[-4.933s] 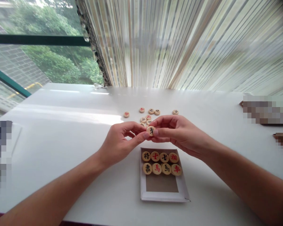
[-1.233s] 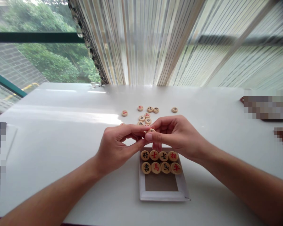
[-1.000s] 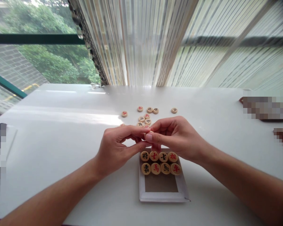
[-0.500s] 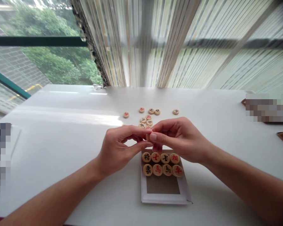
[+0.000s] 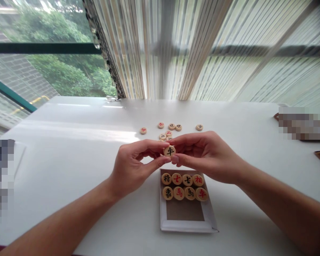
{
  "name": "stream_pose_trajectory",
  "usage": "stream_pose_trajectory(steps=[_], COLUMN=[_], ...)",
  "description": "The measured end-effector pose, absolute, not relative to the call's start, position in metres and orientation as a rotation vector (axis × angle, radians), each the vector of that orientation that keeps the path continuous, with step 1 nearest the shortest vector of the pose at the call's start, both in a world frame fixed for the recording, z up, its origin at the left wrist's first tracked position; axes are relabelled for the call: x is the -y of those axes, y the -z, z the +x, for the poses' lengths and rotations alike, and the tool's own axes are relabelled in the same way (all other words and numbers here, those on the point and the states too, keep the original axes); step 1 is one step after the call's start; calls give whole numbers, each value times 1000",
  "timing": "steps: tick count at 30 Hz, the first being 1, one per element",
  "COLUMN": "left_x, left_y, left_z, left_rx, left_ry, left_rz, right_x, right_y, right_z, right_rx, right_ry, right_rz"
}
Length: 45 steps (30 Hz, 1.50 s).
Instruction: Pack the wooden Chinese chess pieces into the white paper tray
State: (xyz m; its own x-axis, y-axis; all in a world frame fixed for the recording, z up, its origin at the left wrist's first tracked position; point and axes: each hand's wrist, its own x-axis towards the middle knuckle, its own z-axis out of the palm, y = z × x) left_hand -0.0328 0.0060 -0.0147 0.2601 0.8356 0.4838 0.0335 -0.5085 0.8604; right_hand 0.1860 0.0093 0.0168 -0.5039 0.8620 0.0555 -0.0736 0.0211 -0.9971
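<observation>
While the left hand [image 5: 134, 167] and right hand [image 5: 208, 156] pinch one disc [image 5: 170, 151] at its rim between thumbs and fingertips, its black character toward the camera, it is held over the table [image 5: 56, 160], seen just past the far edge of the box [image 5: 185, 225]. Toward that far edge, eight discs [image 5: 179, 193] lie in two rows of four, red and black marks mixed, brown floor showing nearer. Farther out, loose discs [image 5: 171, 126] lie scattered toward the table's far edge, some partly hidden by the fingers, with a striped curtain [image 5: 162, 46] beyond.
</observation>
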Motion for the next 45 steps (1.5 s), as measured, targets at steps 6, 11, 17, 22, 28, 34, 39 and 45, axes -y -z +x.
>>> stream_pose_trajectory(steps=[6,11,17,22,28,34,39,45], left_x=[-8,-8,-7,-7,-7,-9,-9,-10], left_y=[16,17,17,15,13,15,15,17], left_z=[-33,-33,-33,-33,-32,-33,-34,-34], left_rx=[-799,-789,-773,-791,-838,-844,-838,-863], left_ry=[-1325,-1339,-1346,-1341,-1332,-1315,-1305,-1269], left_rz=[1765,1750,1729,1741,1741,1734,1739,1683], right_x=[-10,-9,-9,-8,-8,-9,-10,-11], right_y=[-13,-12,-11,-13,-13,-12,-12,-12], right_z=[186,184,185,185,185,185,185,186], right_rx=[1573,1598,1622,1632,1644,1608,1538,1490], right_ry=[-1360,-1287,-1222,-1213,-1216,-1253,-1354,-1468], right_rz=[-834,-821,-811,-838,-856,-851,-869,-864])
